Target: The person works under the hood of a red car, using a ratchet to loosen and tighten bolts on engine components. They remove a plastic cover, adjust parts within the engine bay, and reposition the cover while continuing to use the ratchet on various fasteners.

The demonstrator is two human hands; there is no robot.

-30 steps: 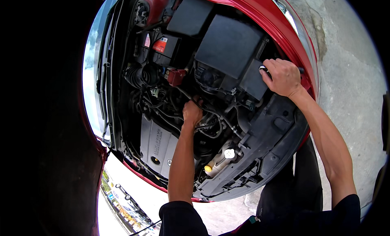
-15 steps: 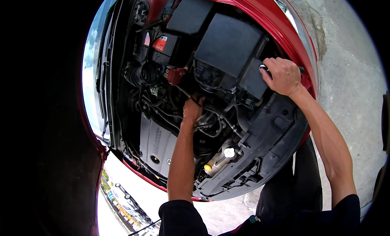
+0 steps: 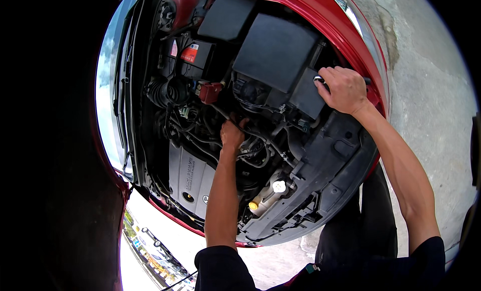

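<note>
My left hand [image 3: 232,134] reaches down among the hoses and wiring in the middle of a car's engine bay. Most of its fingers disappear behind a black hose [image 3: 255,133], so whatever they touch is hidden. Over the front corner of the black box [image 3: 306,96], my right hand [image 3: 344,90] is closed round a dark-handled tool [image 3: 368,81]. A shiny metal end of the tool shows by the thumb; its exact kind cannot be made out.
A large black cover [image 3: 274,50] and a battery [image 3: 200,60] lie farther back. The grey engine cover [image 3: 186,170] is left of my left forearm. Closer in are a reservoir with a yellow cap [image 3: 253,206] and a white cap [image 3: 279,186]. Red bodywork [image 3: 345,33] curves along the right.
The whole view has shifted slightly, moving the engine bay a little left in the picture. Both hands keep nearly the same places, and the right still grips the dark-handled tool.
</note>
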